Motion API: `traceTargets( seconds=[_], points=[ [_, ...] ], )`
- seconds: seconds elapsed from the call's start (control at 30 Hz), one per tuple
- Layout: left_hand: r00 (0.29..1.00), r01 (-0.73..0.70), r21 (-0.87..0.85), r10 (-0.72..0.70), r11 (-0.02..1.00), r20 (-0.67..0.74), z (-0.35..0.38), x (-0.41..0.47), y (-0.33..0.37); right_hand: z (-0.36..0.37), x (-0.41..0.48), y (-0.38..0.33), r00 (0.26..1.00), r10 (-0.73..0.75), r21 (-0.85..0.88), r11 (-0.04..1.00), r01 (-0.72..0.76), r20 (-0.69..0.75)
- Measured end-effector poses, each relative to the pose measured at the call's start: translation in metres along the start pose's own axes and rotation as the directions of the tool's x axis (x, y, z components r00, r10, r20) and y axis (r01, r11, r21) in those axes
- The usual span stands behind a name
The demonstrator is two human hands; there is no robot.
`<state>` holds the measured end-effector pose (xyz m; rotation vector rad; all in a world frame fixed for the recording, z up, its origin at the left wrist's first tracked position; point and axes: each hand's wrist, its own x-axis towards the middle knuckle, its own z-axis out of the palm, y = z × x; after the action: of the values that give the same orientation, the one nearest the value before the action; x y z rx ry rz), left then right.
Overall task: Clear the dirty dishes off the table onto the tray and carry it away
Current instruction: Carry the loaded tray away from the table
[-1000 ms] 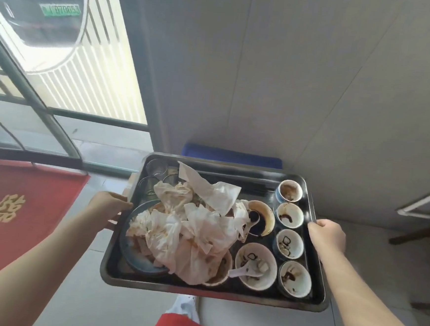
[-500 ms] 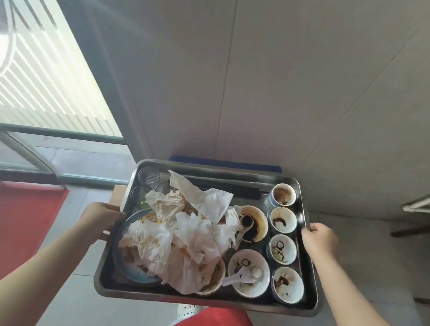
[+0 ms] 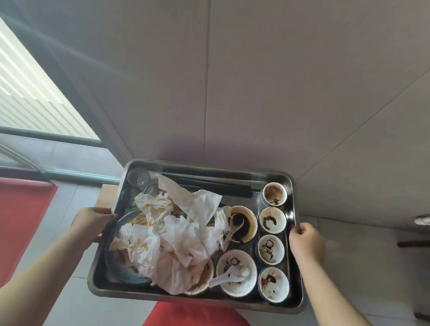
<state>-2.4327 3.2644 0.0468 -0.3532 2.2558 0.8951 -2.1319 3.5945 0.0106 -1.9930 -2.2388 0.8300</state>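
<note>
I hold a dark metal tray [image 3: 198, 299] level in front of me, off any surface. My left hand [image 3: 93, 221] grips its left rim and my right hand [image 3: 305, 240] grips its right rim. On it lies a heap of crumpled, stained napkins [image 3: 175, 234] over a blue plate [image 3: 118, 235]. Several small dirty sauce bowls [image 3: 273, 220] line the right side. A larger white bowl [image 3: 236, 272] holds a white spoon [image 3: 222, 281]. A saucer with dark sauce [image 3: 244, 223] sits in the middle, black chopsticks [image 3: 214, 186] along the far edge, and glasses [image 3: 138, 177] at the far left corner.
A grey panelled wall [image 3: 267, 77] stands close ahead. A glass door with a dark frame [image 3: 38, 133] is to the left, above a red mat [image 3: 3, 226] on the tiled floor. Dark wooden furniture legs [image 3: 423, 242] show at the right. Red fabric [image 3: 201, 324] is below the tray.
My view has swung right, away from the glass door and toward the wall. The tray stays level in both hands, and the blue object behind it is now hidden.
</note>
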Motion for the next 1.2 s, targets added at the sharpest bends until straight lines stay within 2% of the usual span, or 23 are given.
traceTargets(
  seconds=[0.33,0.5,1.2],
  points=[
    [0.999,0.033,0.068,-0.035,0.997,0.025,0.015,0.039,0.014,0.029,0.022,-0.007,0.994,0.085,0.061,0.994,-0.089,0.068],
    [0.997,0.050,0.062,-0.054,0.997,0.062,0.028,0.066,0.014,0.051,0.039,-0.009,0.992,0.119,0.037,0.992,-0.120,0.041],
    [0.998,-0.016,0.109,0.009,0.994,0.064,0.108,0.170,-0.006,0.143,0.104,0.025,0.997,0.076,0.084,0.993,-0.078,0.023]
  ],
)
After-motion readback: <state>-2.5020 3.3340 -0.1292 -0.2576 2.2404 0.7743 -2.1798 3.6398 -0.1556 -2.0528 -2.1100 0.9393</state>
